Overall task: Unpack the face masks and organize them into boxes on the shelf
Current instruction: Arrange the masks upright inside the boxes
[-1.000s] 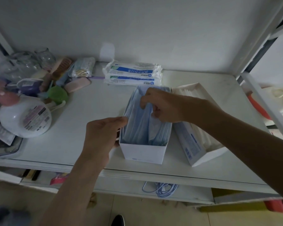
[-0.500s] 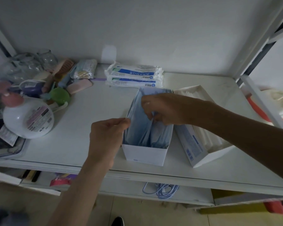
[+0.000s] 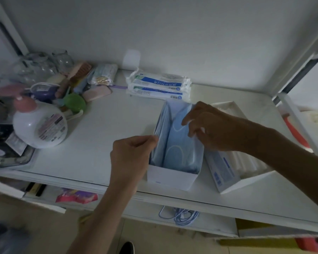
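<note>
On the shelf [image 3: 117, 125] the open white box [image 3: 171, 177] stands near the front edge, with the blue masks [image 3: 180, 149] upright inside. We should keep our left hand [image 3: 130, 158] pinching the box's left wall to steady it while our right hand [image 3: 211, 129], fingers bent onto the stack, settles it level (whether it pinches a mask, we cannot tell). Half a second ago that hand sat deeper among bunched masks.

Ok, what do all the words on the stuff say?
Nothing reads clearly.
Sealed mask packs: upside-down Chinese characters on a blue band, too blurred.
Pump bottle label: blurred.
Right box: blue print, too small.
Mask box: tiny blue mark, unreadable.
</note>
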`<state>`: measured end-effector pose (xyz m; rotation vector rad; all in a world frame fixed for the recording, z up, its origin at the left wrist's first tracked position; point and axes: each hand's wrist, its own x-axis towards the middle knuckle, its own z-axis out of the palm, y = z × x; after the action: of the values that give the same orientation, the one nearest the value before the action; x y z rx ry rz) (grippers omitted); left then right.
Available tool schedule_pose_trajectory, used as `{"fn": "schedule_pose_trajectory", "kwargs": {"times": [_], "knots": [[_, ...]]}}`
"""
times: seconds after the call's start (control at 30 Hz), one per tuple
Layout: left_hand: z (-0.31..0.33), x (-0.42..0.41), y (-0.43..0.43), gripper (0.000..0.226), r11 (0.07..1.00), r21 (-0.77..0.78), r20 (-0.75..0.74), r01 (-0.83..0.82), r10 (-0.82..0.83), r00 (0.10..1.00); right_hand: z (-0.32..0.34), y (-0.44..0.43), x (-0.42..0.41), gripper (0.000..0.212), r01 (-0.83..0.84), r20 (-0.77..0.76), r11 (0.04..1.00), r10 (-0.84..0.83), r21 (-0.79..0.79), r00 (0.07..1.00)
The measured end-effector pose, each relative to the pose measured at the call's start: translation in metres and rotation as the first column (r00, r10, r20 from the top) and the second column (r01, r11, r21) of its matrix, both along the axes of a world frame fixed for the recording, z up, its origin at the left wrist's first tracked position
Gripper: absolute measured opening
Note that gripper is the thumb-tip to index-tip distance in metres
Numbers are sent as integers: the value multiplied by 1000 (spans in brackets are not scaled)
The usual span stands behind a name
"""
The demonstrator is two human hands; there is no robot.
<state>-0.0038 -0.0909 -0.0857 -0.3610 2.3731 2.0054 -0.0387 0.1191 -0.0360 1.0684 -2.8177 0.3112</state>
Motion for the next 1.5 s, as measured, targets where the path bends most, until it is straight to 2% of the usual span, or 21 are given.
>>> {"fn": "schedule_pose_trajectory", "kwargs": {"times": [0.07, 0.13, 0.2, 0.27, 0.4, 0.5, 0.57, 0.7, 0.8, 0.93, 1.0, 1.17, 1.33, 1.4, 1.47, 1.5], "knots": [[-3, -3, -3, 23, 999, 46, 76, 3, -6, 997, -2, -8, 1, 23, 60, -51, 991, -54, 117, 997], [-4, -5, -4, 38, 997, 71, 112, 18, -26, 993, -5, -14, 2, 21, 85, -50, 984, -78, 159, 996], [-2, -7, -5, 36, 996, 80, 120, 27, -37, 992, -12, -19, 1, 14, 106, 15, 983, -110, 152, 994], [-1, -8, -5, 30, 995, 94, 121, 24, -36, 992, -17, -20, 2, 39, 90, 55, 982, -101, 168, 993], [-2, -7, -4, 31, 993, 116, 116, 34, -47, 992, -25, -17, 5, 33, 1, 7, 993, -2, 116, 1000], [-3, -7, -6, 32, 990, 133, 103, 38, -52, 993, -24, -16, 5, 50, 44, 91, 994, -52, 97, 994], [-1, -7, -7, 28, 982, 179, 124, 52, -75, 989, -22, -19, 4, 53, 63, 160, 997, -69, 43, 985], [3, -7, -10, 11, 961, 266, 196, 79, -134, 971, -24, -16, 1, 33, 164, 221, 984, -145, -72, 964], [5, -6, -12, 29, 939, 325, 213, 109, -185, 959, -27, -12, -1, 14, 165, 172, 981, -147, -97, 974], [7, -2, -11, 43, 934, 334, 181, 130, -199, 963, -25, -13, 0, 2, 122, 111, 987, -111, -102, 988], [7, 0, -11, 45, 937, 328, 178, 122, -188, 966, -24, -12, 1, 5, 106, 91, 990, -98, -95, 991], [8, 1, -10, 14, 946, 300, 150, 121, -172, 974, -23, -7, 5, 16, 109, 62, 993, -107, -45, 992], [6, -2, -12, 7, 975, 142, 68, 169, -180, 981, -10, -1, 10, 19, 19, 118, 999, -23, 31, 993], [5, -3, -13, 17, 976, 54, 34, 209, -211, 977, -10, 2, 10, 22, 39, 146, 996, -51, 86, 988], [7, -4, -14, 49, 969, -11, 38, 247, -247, 968, -10, 3, 8, 25, 73, 181, 989, -96, 131, 979], [7, -4, -14, 56, 964, -20, 49, 265, -264, 963, -9, 3, 8, 28, 87, 195, 985, -116, 148, 974]]}}
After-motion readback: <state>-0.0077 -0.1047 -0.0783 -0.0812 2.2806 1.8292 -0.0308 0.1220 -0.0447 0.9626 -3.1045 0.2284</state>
